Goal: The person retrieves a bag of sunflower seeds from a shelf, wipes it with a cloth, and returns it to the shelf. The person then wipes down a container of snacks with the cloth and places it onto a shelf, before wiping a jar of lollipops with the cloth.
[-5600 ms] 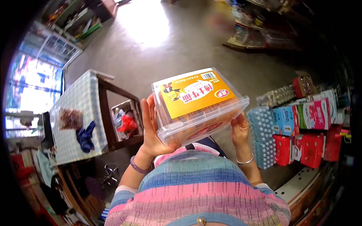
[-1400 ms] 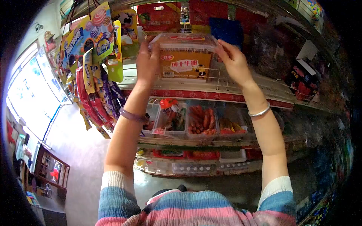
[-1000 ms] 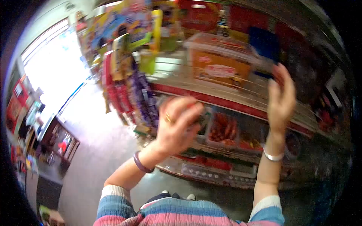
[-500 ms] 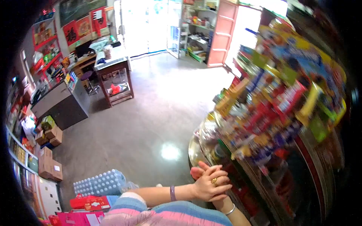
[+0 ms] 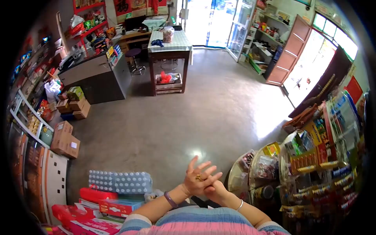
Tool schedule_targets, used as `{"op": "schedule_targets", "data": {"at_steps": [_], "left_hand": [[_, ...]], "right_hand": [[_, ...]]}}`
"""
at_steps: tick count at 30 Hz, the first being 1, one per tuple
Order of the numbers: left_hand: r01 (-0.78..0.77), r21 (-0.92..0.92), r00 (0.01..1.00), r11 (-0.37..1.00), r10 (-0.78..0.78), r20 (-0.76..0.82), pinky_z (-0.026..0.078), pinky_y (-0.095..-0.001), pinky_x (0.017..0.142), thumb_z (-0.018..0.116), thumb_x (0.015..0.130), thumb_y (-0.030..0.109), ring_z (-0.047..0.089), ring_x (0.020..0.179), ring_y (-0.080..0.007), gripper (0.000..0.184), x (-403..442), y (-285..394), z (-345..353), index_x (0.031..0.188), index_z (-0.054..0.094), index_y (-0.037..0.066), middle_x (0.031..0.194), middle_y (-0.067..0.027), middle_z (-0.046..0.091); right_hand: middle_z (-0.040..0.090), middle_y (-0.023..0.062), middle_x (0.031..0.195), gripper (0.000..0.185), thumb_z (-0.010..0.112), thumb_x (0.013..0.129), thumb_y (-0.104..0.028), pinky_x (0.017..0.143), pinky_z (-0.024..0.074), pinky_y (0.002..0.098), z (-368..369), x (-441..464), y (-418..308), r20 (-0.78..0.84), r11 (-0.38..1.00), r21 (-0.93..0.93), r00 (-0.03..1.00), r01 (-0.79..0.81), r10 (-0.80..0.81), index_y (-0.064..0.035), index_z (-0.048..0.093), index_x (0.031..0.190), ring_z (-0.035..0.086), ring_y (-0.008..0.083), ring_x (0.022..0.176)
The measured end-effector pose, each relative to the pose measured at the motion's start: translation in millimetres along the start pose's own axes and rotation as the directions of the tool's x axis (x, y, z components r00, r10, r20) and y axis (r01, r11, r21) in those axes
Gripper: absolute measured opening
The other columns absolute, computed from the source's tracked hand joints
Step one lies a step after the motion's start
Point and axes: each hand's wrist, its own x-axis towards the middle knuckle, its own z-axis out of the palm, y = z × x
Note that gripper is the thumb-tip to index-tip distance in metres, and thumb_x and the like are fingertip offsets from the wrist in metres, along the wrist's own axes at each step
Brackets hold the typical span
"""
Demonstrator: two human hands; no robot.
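My left hand (image 5: 196, 182) has a gold ring and a purple bangle at the wrist. Its fingers are spread, and nothing is held in it. Against its lower right side lies my right hand (image 5: 218, 194), with a silver bangle (image 5: 240, 205) on the wrist. The two hands touch and overlap in front of my striped shirt (image 5: 211, 219). Part of the right hand's fingers is hidden by the left; what shows of it looks loosely extended, with no object in it.
Snack racks and round trays (image 5: 256, 172) stand close on my right. Shrink-wrapped bottles (image 5: 119, 182) and red gift boxes (image 5: 113, 207) are at lower left. Cardboard boxes (image 5: 65, 141) line the left side. Ahead stands a table (image 5: 170, 51) with a jar (image 5: 168, 35), near a bright doorway.
My view has turned right, so the snack racks sit lower and farther to the right. My hands, earlier laid closely over each other, now show the left fingers more spread.
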Motion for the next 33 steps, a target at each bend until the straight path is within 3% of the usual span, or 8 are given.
{"op": "schedule_targets", "data": {"at_steps": [2, 5, 6, 15, 22, 25, 28, 33], "left_hand": [[0.108, 0.129, 0.994, 0.986, -0.111, 0.022, 0.025, -0.0602, 0.108, 0.037, 0.094, 0.058, 0.052, 0.115, -0.0231, 0.051, -4.7, -32.6, -4.6, 0.113, 0.068, 0.023, 0.117, -0.0012, 0.059], [0.233, 0.282, 0.97, 0.931, -0.243, 0.002, 0.026, -0.0598, 0.107, 0.041, 0.092, 0.058, 0.053, 0.114, -0.0231, 0.051, -4.0, -88.1, -2.2, 0.115, 0.067, 0.021, 0.119, -0.0007, 0.058], [0.25, 0.303, 0.964, 0.92, -0.264, 0.007, 0.027, -0.0594, 0.106, 0.045, 0.09, 0.058, 0.052, 0.114, -0.0233, 0.051, -1.0, -107.3, 1.0, 0.118, 0.066, 0.02, 0.119, -0.0012, 0.056], [0.332, 0.341, 0.902, 0.88, -0.402, 0.16, 0.026, -0.058, 0.107, 0.056, 0.081, 0.064, 0.052, 0.115, -0.0215, 0.063, 86.3, -275.9, 36.3, 0.125, 0.061, 0.02, 0.12, -0.0012, 0.054], [0.4, 0.23, 0.849, 0.887, -0.454, 0.271, 0.026, -0.0518, 0.109, 0.068, 0.078, 0.045, 0.052, 0.116, -0.0217, 0.058, 140.6, -399.9, 41.3, 0.129, 0.057, 0.019, 0.122, -0.0017, 0.056], [0.531, 0.409, 0.737, 0.743, -0.642, 0.212, 0.029, -0.0486, 0.107, 0.069, 0.078, 0.029, 0.053, 0.115, -0.0244, 0.057, 108.5, -459.1, 36.6, 0.132, 0.055, 0.017, 0.123, -0.0051, 0.056], [0.748, 0.359, 0.587, 0.559, -0.809, 0.035, 0.035, -0.0454, 0.102, 0.067, 0.077, 0.017, 0.053, 0.112, -0.029, 0.059, 88.5, -516.3, 27.2, 0.134, 0.053, 0.012, 0.123, -0.0113, 0.055], [0.854, 0.21, 0.514, 0.476, -0.834, -0.201, 0.041, -0.0415, 0.094, 0.069, 0.075, 0.011, 0.054, 0.109, -0.033, 0.065, 75.0, -645.5, 22.1, 0.136, 0.048, 0.006, 0.121, -0.0163, 0.055]], "right_hand": [[0.053, 0.0038, 0.123, 0.049, 0.03, 0.103, -0.041, 0.098, 0.038, 0.0325, -0.4, 26.3, -7.6, 0.01, 0.91, 0.371, 0.981, -0.183, 0.193, -0.0034, 0.045, 0.132, 0.05, 0.0182, 0.112], [0.055, 0.0045, 0.118, 0.056, 0.032, 0.102, -0.046, 0.103, 0.0335, 0.0349, -25.6, 87.6, -7.0, 0.38, 0.885, 0.413, 0.924, -0.214, 0.046, 0.0005, 0.045, 0.131, 0.048, 0.019, 0.116], [0.054, 0.0048, 0.118, 0.06, 0.032, 0.102, -0.049, 0.107, 0.0294, 0.0373, -21.8, 100.1, -21.9, 0.292, 0.92, 0.312, 0.946, -0.237, 0.144, 0.0021, 0.046, 0.131, 0.046, 0.0193, 0.117], [0.044, 0.0121, 0.143, 0.058, 0.043, 0.101, -0.041, 0.11, 0.0319, 0.0392, -101.4, 264.7, -130.2, 0.478, 0.964, 0.207, 0.877, -0.17, 0.052, 0.0027, 0.043, 0.138, 0.038, 0.0207, 0.134], [0.056, 0.0152, 0.13, 0.042, 0.049, 0.1, -0.026, 0.1, 0.0429, 0.0364, -156.2, 380.0, -221.2, 0.407, 0.98, 0.124, 0.909, -0.153, 0.091, 0.0044, 0.052, 0.129, 0.056, 0.0223, 0.117], [0.062, 0.0139, 0.121, 0.037, 0.049, 0.1, -0.022, 0.095, 0.046, 0.0339, -175.4, 438.7, -248.3, 0.35, 0.98, 0.122, 0.931, -0.155, 0.103, 0.0035, 0.055, 0.126, 0.06, 0.021, 0.108], [0.064, 0.0105, 0.117, 0.035, 0.049, 0.1, -0.019, 0.095, 0.0456, 0.0316, -175.3, 509.5, -276.3, 0.327, 0.991, 0.07, 0.941, -0.117, 0.088, 0.0014, 0.053, 0.128, 0.06, 0.018, 0.107], [0.064, 0.0096, 0.115, 0.033, 0.05, 0.1, -0.017, 0.092, 0.0462, 0.0304, -148.5, 644.6, -312.8, 0.318, 0.988, -0.137, 0.942, -0.064, 0.106, 0.0012, 0.054, 0.127, 0.06, 0.0169, 0.104]]}}
